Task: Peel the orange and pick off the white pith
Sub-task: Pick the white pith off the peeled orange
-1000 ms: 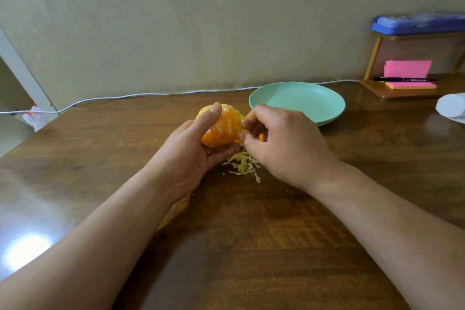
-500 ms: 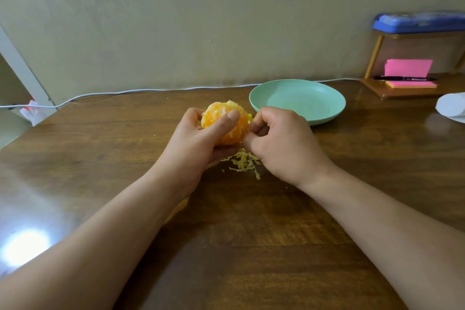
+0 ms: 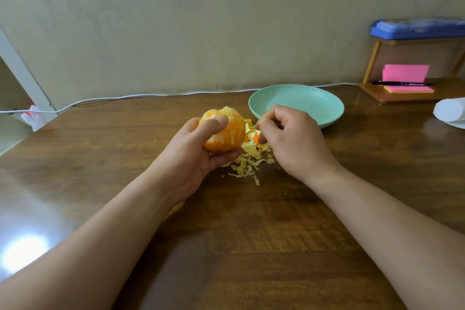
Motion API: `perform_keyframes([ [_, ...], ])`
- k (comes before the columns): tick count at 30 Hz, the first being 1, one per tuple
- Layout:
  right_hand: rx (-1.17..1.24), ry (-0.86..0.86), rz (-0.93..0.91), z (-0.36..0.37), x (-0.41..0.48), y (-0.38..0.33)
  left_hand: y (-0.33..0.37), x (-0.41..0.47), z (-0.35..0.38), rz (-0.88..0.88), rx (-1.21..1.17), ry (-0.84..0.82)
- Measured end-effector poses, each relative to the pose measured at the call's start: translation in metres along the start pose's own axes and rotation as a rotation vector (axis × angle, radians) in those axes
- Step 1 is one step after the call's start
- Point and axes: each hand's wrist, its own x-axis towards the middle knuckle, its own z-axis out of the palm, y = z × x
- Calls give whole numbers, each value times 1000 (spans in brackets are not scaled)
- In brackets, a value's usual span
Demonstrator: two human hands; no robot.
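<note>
Since half a second ago the right hand [image 3: 294, 143] has drawn back from the orange [image 3: 231, 131], leaving a gap in which scraps of peel [image 3: 251, 133] show. At the far left a white cable [image 3: 125, 97] runs along the back edge of the table [image 3: 251, 234]. The left hand [image 3: 193, 158] holds the mostly peeled orange just above the table near its middle, the thumb laid across the near face and the fingers [image 3: 226, 156] curled under it. Just right of that hand a loose pile of pale pith shreds [image 3: 245, 165] lies on the wood. The right hand hovers over the scraps with its fingers curled and thumb and forefinger tips brought together; whether a shred is pinched between them cannot be told. Behind it sits a green plate [image 3: 327, 108]. Farther right a small wooden shelf [image 3: 402, 98] carries pink sticky notes [image 3: 405, 72] and a black pen [image 3: 402, 83], with a blue case [image 3: 417, 29] on top, and a white roll [image 3: 449, 109] lies at the table's right edge.
</note>
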Motion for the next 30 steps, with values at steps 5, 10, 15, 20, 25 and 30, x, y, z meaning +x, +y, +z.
perform_keyframes([
  [5, 72, -102, 29, -3, 0, -5, -1, 1, -5, 126, 96, -84],
  [10, 279, -206, 121, -4, 2, -7, 0, 3, -10, 193, 228, -45],
  [15, -89, -210, 3, -2, -1, -3, 2, 7, -15, 127, 162, -19],
  [20, -277, -233, -113, 0, -3, -1, 1, 9, -17, 125, 192, -21],
  [25, 61, -210, 9, -1, 0, -2, 0, 7, -21, 163, 262, -80],
  [30, 264, -251, 54, -4, 1, -4, 2, 3, -22, 263, 459, -107],
])
